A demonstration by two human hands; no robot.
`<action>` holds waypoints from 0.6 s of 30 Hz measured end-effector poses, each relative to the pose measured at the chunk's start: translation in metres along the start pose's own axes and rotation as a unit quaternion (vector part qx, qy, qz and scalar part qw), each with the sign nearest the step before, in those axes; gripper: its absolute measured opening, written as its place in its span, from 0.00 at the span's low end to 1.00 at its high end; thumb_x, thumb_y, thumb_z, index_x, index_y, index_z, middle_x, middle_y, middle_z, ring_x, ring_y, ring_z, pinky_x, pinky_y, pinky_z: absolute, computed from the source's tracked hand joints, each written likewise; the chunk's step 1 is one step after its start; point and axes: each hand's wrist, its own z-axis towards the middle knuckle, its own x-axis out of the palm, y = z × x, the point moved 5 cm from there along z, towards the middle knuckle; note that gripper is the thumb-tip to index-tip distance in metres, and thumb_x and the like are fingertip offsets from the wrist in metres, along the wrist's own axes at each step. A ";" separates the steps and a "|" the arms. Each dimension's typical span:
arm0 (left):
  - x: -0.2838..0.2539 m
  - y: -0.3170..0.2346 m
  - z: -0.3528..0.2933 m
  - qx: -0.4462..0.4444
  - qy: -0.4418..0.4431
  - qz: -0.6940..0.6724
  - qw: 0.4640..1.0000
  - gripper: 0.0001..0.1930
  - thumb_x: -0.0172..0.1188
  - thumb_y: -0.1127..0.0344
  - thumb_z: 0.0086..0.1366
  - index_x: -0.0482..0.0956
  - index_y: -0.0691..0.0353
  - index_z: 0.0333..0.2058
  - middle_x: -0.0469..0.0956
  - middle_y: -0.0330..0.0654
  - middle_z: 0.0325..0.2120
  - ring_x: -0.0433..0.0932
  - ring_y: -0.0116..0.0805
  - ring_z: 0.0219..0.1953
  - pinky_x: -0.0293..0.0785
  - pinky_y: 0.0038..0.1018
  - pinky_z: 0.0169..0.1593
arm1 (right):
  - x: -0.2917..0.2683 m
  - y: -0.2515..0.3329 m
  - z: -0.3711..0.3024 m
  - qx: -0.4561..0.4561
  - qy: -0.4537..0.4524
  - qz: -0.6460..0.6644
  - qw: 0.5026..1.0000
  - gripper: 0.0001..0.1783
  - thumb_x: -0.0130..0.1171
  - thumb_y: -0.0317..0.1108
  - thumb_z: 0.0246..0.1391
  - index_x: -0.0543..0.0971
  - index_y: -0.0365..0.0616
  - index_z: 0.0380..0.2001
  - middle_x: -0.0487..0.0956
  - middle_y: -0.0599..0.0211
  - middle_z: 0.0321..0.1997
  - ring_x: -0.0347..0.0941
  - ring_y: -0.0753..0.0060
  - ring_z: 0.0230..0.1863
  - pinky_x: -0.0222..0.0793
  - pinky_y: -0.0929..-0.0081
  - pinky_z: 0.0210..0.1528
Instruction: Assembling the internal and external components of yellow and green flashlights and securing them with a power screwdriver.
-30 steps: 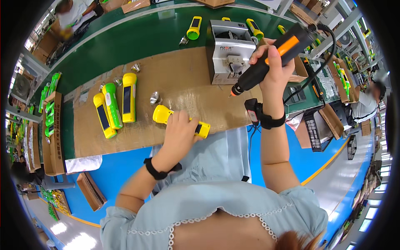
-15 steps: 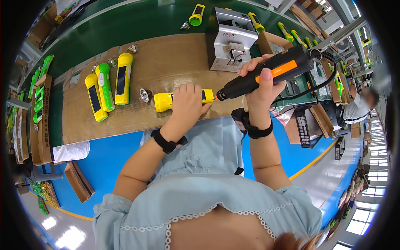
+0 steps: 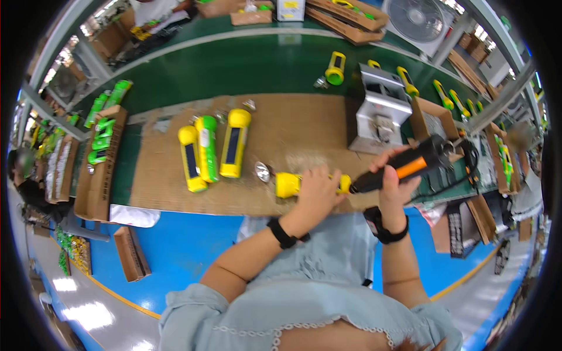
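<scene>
On a brown cardboard sheet (image 3: 293, 128), my left hand (image 3: 318, 196) is closed over a yellow flashlight (image 3: 287, 185) lying on its side, its wide head to the left. My right hand (image 3: 397, 186) grips a black electric screwdriver (image 3: 374, 177) with an orange stripe. The driver's tip meets the flashlight's narrow right end; any screw there is too small to see. Left of the flashlight's head rests a shiny reflector (image 3: 262, 171). Farther left stand apart two yellow flashlights (image 3: 190, 161) (image 3: 235, 143) and a green flashlight (image 3: 207, 149), with small reflectors (image 3: 249, 105) near their heads.
A grey metal machine (image 3: 380, 108) stands behind my right hand, beside an open carton (image 3: 433, 120). The driver's black cable (image 3: 473, 161) loops at the right. A long carton (image 3: 100, 181) of green flashlights sits at the left. Another yellow flashlight (image 3: 335, 69) stands at the back.
The whole view has swung, so the bench sits lower and farther right and more of its far side shows. Both hands keep their holds, and the driver's tip stays at the flashlight's end.
</scene>
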 end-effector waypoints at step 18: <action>-0.009 -0.013 0.003 0.037 -0.034 -0.023 0.998 0.26 0.64 0.46 0.47 0.75 0.54 0.42 0.70 0.44 0.31 0.69 0.42 0.36 0.63 0.36 0.38 | -0.046 0.043 0.058 -0.140 -0.131 0.079 0.978 0.23 0.62 0.36 0.51 0.65 0.37 0.45 0.72 0.61 0.30 0.70 0.68 0.28 0.69 0.75 0.31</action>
